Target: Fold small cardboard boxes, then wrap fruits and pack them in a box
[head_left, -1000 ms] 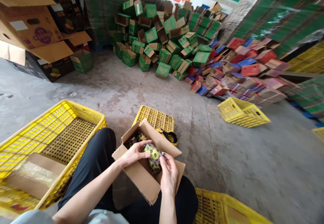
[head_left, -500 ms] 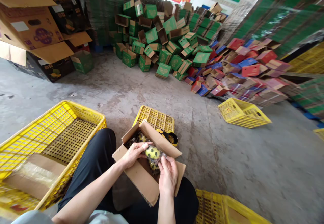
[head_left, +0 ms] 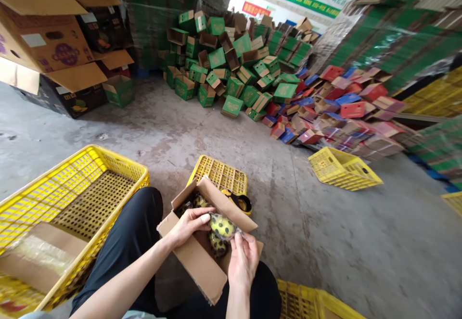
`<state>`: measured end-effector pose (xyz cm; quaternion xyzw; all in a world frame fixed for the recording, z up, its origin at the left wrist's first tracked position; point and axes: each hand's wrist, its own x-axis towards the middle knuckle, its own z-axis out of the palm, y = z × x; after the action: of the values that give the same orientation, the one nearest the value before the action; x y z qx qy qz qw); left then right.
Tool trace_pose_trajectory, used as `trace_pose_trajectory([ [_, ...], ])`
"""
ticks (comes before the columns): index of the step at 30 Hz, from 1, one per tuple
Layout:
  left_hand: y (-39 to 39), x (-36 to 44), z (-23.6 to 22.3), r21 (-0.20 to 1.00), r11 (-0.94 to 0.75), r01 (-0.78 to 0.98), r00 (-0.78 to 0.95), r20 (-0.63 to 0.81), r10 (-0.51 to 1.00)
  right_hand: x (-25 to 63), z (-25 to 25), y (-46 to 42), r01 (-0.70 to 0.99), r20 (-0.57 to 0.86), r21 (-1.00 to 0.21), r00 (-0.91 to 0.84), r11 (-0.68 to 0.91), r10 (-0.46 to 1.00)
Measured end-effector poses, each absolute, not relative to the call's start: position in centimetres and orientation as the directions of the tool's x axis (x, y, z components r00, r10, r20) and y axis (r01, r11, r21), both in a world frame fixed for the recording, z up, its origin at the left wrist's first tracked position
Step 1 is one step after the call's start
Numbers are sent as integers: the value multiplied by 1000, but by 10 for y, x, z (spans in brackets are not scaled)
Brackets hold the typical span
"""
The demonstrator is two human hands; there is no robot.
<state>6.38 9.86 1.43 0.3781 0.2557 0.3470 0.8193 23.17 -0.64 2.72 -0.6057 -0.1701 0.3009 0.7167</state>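
Observation:
Both my hands pinch the ends of a yellow, black-dotted bundle in clear plastic wrap (head_left: 222, 226); I cannot tell what is inside the wrap. My left hand (head_left: 191, 225) has its left end between thumb and fingers, and my right hand (head_left: 242, 256) grips the twisted wrap at the right end. The bundle is over an open cardboard box (head_left: 202, 266) that rests tilted on my lap, flaps folded out. Inside the box lie more dotted wrapped bundles (head_left: 218, 246), partly hidden by my hands.
A yellow crate (head_left: 140, 177) with flattened cardboard (head_left: 43, 256) stands at left. Ahead, an overturned crate (head_left: 218, 172) carries a black-and-yellow tool (head_left: 238, 199), perhaps a tape dispenser. Another crate (head_left: 342, 170) lies right, one (head_left: 299, 299) at lower right. Piled green boxes (head_left: 231, 69) and red-blue boxes (head_left: 335, 107) lie beyond.
The wrapped bundle has shifted slightly right and down, and more of its yellow side shows. My right hand has moved a little right and down, still gripping the wrap. The view has tilted slightly upward.

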Motion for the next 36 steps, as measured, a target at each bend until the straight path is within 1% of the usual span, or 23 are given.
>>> trace_pose_trajectory([
  [3, 96, 66, 17, 804, 450, -390, 570, -173, 803, 231, 26, -7, -203, -104, -976, 742, 74, 663],
  [6, 94, 67, 22, 800, 431, -417, 504, -192, 842, 228, 31, -7, -177, -114, -984, 732, 26, 672],
  [9, 92, 68, 27, 824, 397, -404, 473, -183, 862, 224, 40, -10, -143, -134, -989, 722, -43, 678],
  [11, 91, 67, 28, 851, 361, -382, 460, -164, 873, 222, 46, -12, -148, -151, -987, 689, -66, 709],
  [14, 91, 65, 28, 889, 296, -349, 456, -115, 882, 220, 51, -14, -251, -213, -966, 622, -66, 754],
  [17, 91, 63, 27, 918, 234, -320, 476, -58, 878, 218, 49, -11, -376, -320, -921, 586, -100, 744],
  [20, 92, 62, 26, 931, 207, -301, 495, -33, 868, 215, 45, -6, -416, -353, -903, 576, -107, 737],
  [22, 93, 61, 25, 929, 216, -301, 501, -39, 864, 212, 44, -4, -416, -338, -905, 578, -89, 743],
  [24, 93, 61, 23, 908, 265, -324, 512, -68, 857, 209, 43, -3, -415, -322, -908, 592, -62, 739],
  [28, 92, 64, 22, 808, 425, -409, 567, -140, 812, 205, 34, -3, -402, -276, -916, 637, 5, 720],
  [30, 92, 67, 22, 786, 469, -402, 599, -162, 784, 204, 25, -3, -355, -221, -934, 668, 43, 711],
  [33, 93, 74, 20, 801, 461, -381, 601, -164, 782, 204, 12, -3, -314, -178, -947, 689, 68, 703],
  [36, 93, 81, 20, 822, 402, -403, 555, -130, 822, 206, 6, -2, -360, -207, -930, 684, 76, 700],
])
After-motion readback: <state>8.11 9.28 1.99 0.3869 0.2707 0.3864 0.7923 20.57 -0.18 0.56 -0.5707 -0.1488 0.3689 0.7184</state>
